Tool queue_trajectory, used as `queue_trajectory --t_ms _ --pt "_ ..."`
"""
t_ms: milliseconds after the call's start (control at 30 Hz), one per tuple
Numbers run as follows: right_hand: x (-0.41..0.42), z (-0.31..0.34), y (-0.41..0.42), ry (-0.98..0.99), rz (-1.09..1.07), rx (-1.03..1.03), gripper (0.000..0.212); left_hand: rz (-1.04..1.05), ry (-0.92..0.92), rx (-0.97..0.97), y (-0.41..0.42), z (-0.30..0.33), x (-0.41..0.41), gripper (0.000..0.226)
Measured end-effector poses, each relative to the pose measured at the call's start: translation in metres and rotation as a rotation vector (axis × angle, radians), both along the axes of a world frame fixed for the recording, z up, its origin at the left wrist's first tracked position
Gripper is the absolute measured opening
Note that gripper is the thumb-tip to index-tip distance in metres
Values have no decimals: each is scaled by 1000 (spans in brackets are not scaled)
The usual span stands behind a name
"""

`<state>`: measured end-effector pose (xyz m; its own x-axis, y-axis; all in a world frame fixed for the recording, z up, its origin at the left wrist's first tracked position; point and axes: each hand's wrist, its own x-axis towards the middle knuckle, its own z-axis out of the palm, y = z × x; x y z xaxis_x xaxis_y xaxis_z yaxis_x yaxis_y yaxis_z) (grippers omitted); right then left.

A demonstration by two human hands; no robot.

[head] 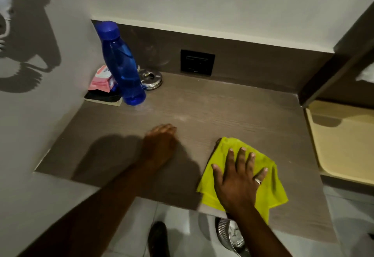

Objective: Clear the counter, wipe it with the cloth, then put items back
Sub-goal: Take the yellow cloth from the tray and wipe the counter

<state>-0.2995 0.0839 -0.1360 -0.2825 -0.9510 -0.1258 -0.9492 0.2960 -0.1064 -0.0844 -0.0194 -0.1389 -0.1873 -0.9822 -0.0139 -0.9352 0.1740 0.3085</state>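
right hand (235,184) flat, fingers spread on yellow cloth (267,175) at counter (222,111) front edge; left hand (159,143) resting empty, loosely open. blue bottle (123,68), ashtray (150,79) uncleared in back-left corner.

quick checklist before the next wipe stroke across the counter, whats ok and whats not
1. Cloth under hand: ok, right hand lies flat on the yellow cloth.
2. Cloth fully on counter: not ok, a corner hangs over the front edge.
3. Counter cleared: not ok, blue bottle, steel ashtray and pink packet stand in the back left corner.
4. Left hand out of the path: not ok, resting mid-counter.
5. Cloth dampness: cannot tell.
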Motion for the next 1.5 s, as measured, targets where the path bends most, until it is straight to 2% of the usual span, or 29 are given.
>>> queue_trajectory --t_ms 67,167,267,367,500,567,667,800,867,933,1000,1033,1100,1167,1233,1300,1367,1433,1467,1500 --pt "1 -8 -10 17 55 -25 80 -45 -193 -13 -24 2 38 59" --pt "-16 -11 -59 39 94 -1 76 -45 -249 32 -49 -7 59 77" --pt "-23 -14 -131 24 24 2 76 -29 -187 21 -49 -15 53 78" --pt "0 -16 -215 20 -47 -1 79 30 -204 -33 -52 -27 56 77" --pt "65 -24 -268 25 116 30 74 18 -208 -129 -55 -40 61 76" --pt "82 -22 -255 30 247 33 71 19 -214 -118 -54 -37 62 75" --pt "80 -16 -178 34 428 -9 68 -19 -240 -81 -50 -28 60 78" --pt "61 4 -74 -111 476 38 67 -70 -213 88 -48 -9 62 81" --pt "49 15 -68 -218 394 60 69 -4 -97 93 -39 2 48 77" --pt "33 30 -71 -301 208 -124 64 165 114 42 -25 10 23 69" --pt "12 39 -79 -286 -11 -281 67 269 305 229 -18 17 -7 56" --pt "2 41 -82 -308 -71 -213 76 251 367 336 -18 18 -20 50" --pt "-12 39 -89 -298 -67 18 87 204 457 412 -23 21 -37 51" --pt "-16 35 -96 -277 -43 106 72 189 491 413 -34 21 -45 47" --pt "-14 36 -99 -343 -32 87 37 185 521 420 -41 17 -48 36" --pt "-20 34 -91 -540 -78 9 19 242 756 438 -40 20 -56 38" --pt "-34 40 -78 -860 -234 -129 11 296 1068 479 -37 30 -73 48" --pt "-64 48 -65 -1123 -410 -265 12 256 1311 588 -38 42 -103 48" --pt "-84 51 -60 -1220 -481 -323 15 192 1385 668 -37 48 -123 50" --pt "-106 56 -58 -1293 -536 -371 16 95 1369 730 -36 55 -144 58"
